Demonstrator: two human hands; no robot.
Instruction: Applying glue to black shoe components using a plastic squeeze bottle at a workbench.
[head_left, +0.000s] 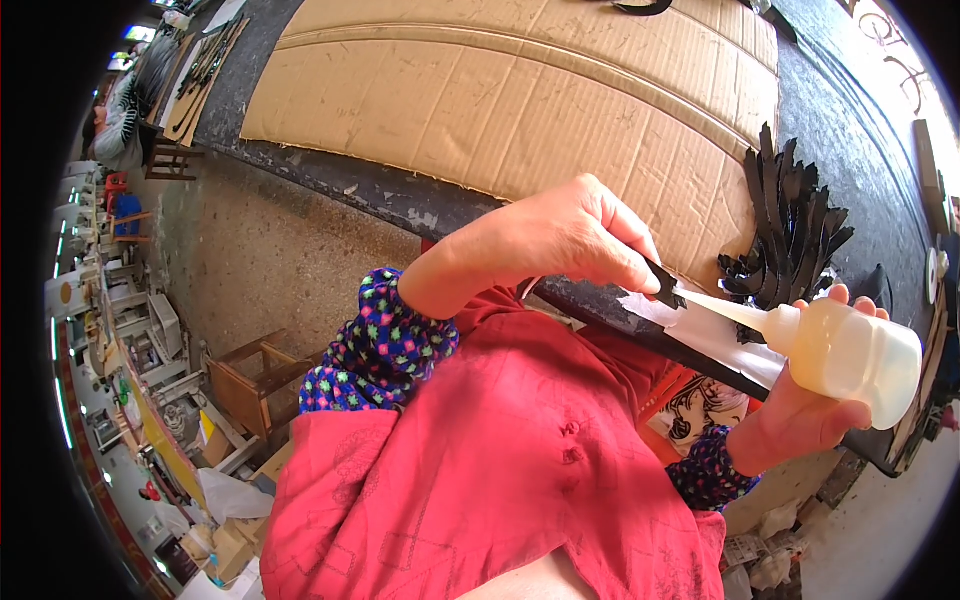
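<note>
My left hand (pixel 560 238) pinches a short black strip (pixel 664 284) between thumb and fingers, over the front edge of the table. In my right hand (pixel 790 425) is a squeeze bottle (pixel 855 362) of pale yellowish liquid, tilted so that its long white nozzle (pixel 722 308) points left. The nozzle's tip is at the strip's lower end; whether they touch I cannot tell. Beyond the bottle lies a fanned pile of black strips (pixel 785 235) with jagged ends. Part of the held strip is hidden by my fingers.
A large cardboard sheet (pixel 480 105) covers much of the dark table (pixel 840 130). White paper (pixel 705 330) lies at the table's front edge, below the nozzle. A curved black piece (pixel 645 8) rests at the far edge of view. A wooden stool (pixel 245 385) stands on the floor at left.
</note>
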